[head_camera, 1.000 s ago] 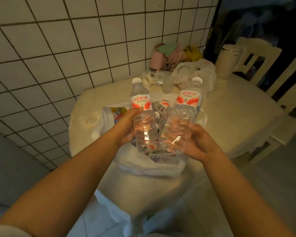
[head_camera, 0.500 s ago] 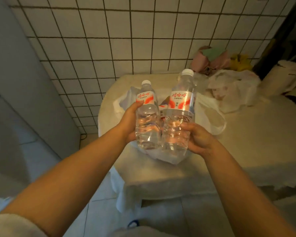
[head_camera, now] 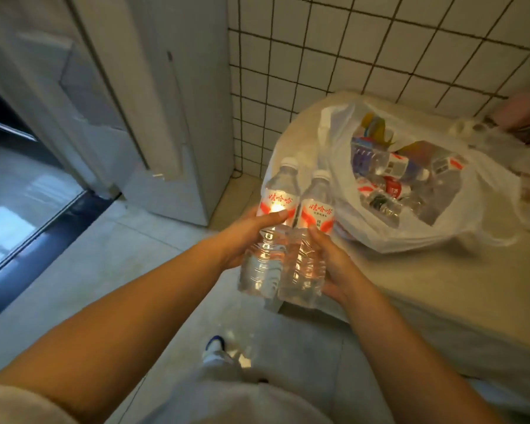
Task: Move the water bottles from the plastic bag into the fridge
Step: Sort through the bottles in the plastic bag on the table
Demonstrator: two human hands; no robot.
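1. Each hand gripped one bottle: left hand (head_camera: 242, 237) on the left bottle (head_camera: 268, 240), right hand (head_camera: 331, 261) on the right bottle (head_camera: 306, 249), off the tabletop (head_camera: 426, 286).
2. Touching bottles might slip sideways.
3. More stayed in the bag (head_camera: 410, 228); the fridge (head_camera: 153, 102) looked shut, with no hand free.

Both arms outstretched, left hand (head_camera: 248, 234) and right hand (head_camera: 331, 264) seemingly clasped.

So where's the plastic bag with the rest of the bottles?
In the head view the plastic bag sits on the right, open on the table by the tiled wall, just beyond the two bottles held in the hands.
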